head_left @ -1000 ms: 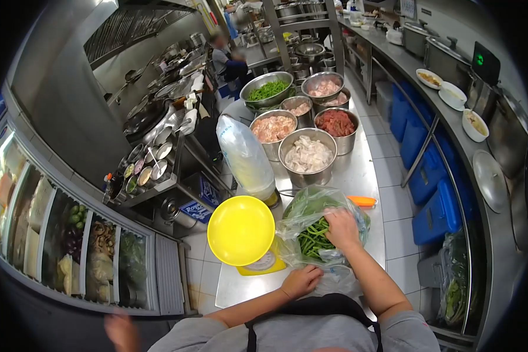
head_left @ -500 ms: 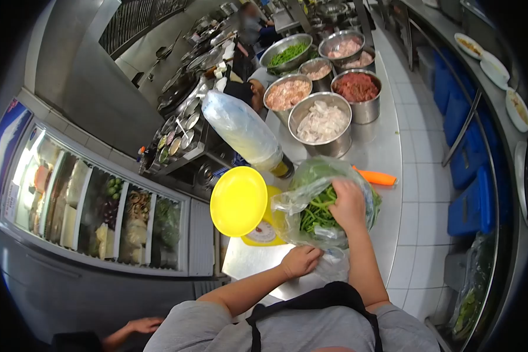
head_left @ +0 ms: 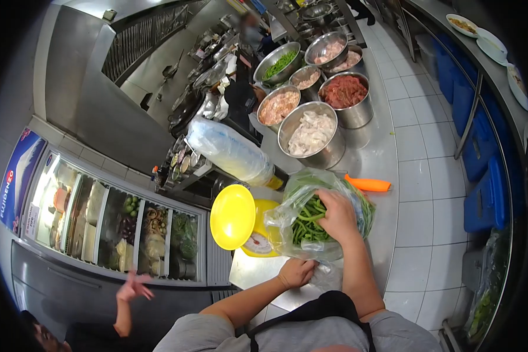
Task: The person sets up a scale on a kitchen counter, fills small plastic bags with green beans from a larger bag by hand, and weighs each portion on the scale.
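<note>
An open clear plastic bag (head_left: 287,212) of long green beans (head_left: 311,224) sits on the steel table in front of me. My right hand (head_left: 338,216) reaches into its mouth, fingers curled around some beans; the fingertips are partly hidden. Below the bag, my left hand (head_left: 297,273) is closed on a crumpled clear plastic bag (head_left: 327,276). Left of the beans stands a yellow kitchen scale (head_left: 257,243) with a round yellow pan (head_left: 233,217). An orange-handled knife (head_left: 368,184) lies beyond the bag, its blade mostly hidden.
Steel pots of cut meat (head_left: 311,134) and a bowl of chopped greens (head_left: 277,63) stand farther up the steel table (head_left: 384,146). A large plastic-wrapped roll (head_left: 232,151) lies left of them. A glass display fridge (head_left: 123,226) and another person's raised hand (head_left: 136,286) are left.
My right hand has shifted slightly left and down among the beans. The other person's hand at lower left has risen with fingers spread. My view has tilted a little.
</note>
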The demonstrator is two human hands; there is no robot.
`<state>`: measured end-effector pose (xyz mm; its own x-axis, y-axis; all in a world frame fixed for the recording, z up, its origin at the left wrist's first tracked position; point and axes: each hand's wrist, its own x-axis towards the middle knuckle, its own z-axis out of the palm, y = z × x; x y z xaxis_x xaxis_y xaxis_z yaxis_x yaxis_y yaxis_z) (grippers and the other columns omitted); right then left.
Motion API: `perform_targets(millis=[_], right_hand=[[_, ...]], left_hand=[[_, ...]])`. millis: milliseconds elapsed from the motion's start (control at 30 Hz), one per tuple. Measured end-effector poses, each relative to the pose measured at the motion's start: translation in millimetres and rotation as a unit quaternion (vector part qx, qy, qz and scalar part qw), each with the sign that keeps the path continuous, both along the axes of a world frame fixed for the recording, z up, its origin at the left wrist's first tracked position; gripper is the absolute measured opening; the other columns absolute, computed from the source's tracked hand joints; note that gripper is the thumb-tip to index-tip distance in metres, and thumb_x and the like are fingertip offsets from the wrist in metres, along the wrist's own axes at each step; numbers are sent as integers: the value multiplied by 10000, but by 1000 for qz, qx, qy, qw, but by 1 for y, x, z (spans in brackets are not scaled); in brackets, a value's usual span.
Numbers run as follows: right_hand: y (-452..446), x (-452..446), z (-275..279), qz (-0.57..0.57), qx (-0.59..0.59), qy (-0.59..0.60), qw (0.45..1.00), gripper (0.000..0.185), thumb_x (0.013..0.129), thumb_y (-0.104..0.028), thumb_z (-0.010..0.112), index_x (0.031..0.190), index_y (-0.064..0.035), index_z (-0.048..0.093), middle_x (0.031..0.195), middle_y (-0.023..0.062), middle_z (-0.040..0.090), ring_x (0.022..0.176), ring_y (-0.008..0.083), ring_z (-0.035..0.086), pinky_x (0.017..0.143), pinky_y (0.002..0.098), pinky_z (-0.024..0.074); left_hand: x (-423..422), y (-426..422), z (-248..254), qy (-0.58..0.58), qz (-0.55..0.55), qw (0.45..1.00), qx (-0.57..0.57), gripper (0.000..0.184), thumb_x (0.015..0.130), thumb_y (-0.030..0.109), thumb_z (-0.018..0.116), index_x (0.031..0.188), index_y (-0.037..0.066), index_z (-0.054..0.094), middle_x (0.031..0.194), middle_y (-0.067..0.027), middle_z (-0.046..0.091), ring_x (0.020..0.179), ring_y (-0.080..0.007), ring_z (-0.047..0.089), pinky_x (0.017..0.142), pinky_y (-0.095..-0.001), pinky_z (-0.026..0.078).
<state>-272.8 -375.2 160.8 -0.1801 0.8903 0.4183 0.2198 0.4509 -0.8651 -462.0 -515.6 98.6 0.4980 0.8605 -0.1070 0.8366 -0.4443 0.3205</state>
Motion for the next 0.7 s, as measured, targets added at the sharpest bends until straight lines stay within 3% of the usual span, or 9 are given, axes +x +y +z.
perform_targets(millis=[100,300,533,600,700], right_hand=[[2,-1,-5,21,-1,2,1000,387,591,-35,680,954,-45,546,904,145,588,922,330,541,791,405,431],[1,0,-4,30,-12,10,999,440,551,12,649,979,-36,562,927,170,592,920,362,541,784,417,429],[-1,0,-3,14,1,16,1000,457,563,20,629,1012,-37,561,928,167,593,914,363,544,780,415,433],[-2,2,-1,25,-26,-25,999,433,596,-32,680,1010,-41,551,938,159,597,932,335,549,798,404,436],[-2,-1,-7,11,11,-2,1000,429,595,-38,682,1003,-46,550,923,155,597,917,335,553,786,406,436]], left_hand=[[-3,4,-5,6,-10,1000,4,241,739,176,564,966,99,541,775,-128,556,661,-323,561,566,-424,454],[1,4,0,8,-15,999,47,183,740,142,554,915,89,544,735,-107,593,605,-319,576,522,-419,458],[-1,3,-2,10,-14,999,31,201,755,159,539,943,90,527,779,-126,558,675,-328,557,588,-425,456],[1,4,3,6,-20,999,30,218,767,176,535,968,96,518,794,-131,552,696,-331,557,612,-427,458],[6,1,4,-5,-9,998,55,167,747,134,537,903,78,526,784,-117,546,689,-322,547,608,-411,455]])
